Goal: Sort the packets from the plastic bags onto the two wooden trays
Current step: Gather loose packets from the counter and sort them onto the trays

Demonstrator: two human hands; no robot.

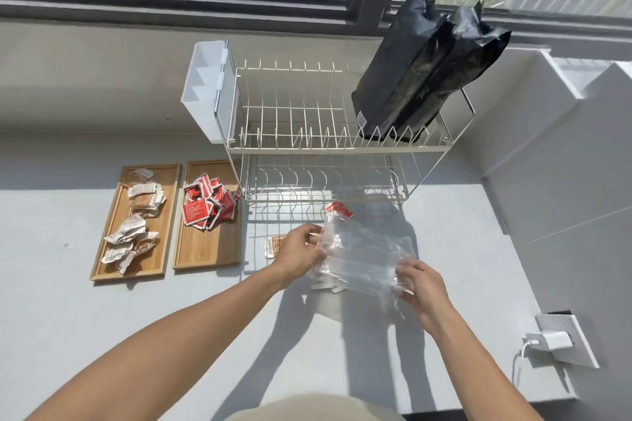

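Observation:
A clear plastic bag (362,258) lies on the white counter in front of the rack. My left hand (299,251) pinches its left edge by the red zip line, and my right hand (422,285) grips its right end. A red packet (339,209) pokes out at the bag's far end. A pale orange packet (275,246) lies on the counter beside my left hand. The left wooden tray (171,181) holds several white and brown packets (140,219). The right wooden tray (208,249) holds a pile of red packets (207,203).
A two-tier wire dish rack (325,147) stands behind the bag, with black pouches (420,72) leaning on its top tier and a white caddy (205,92) hung on its left side. A wall socket with a white charger (554,340) sits at the right.

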